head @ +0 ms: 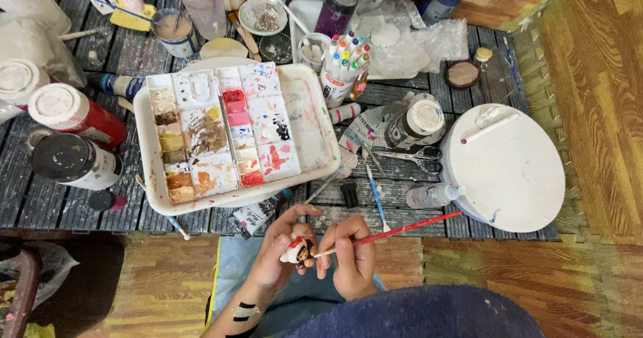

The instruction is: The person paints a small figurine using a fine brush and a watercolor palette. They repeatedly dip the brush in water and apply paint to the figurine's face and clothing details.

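head view. lower centre of the frame: the left hand (278, 247) pinches a small figurine (297, 251) between thumb and curled fingers. the right hand (351, 258), just right of it, pinches a red-handled brush (395, 231). the brush's long axis runs from upper right down to lower left, its tip touching the figurine's right side. the hands are almost touching. above them, a white palette tray (305, 100) of paints sits on the dark table (60, 207).

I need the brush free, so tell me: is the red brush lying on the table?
No, the right hand holds the red brush with its tip against the small figurine in the left hand.
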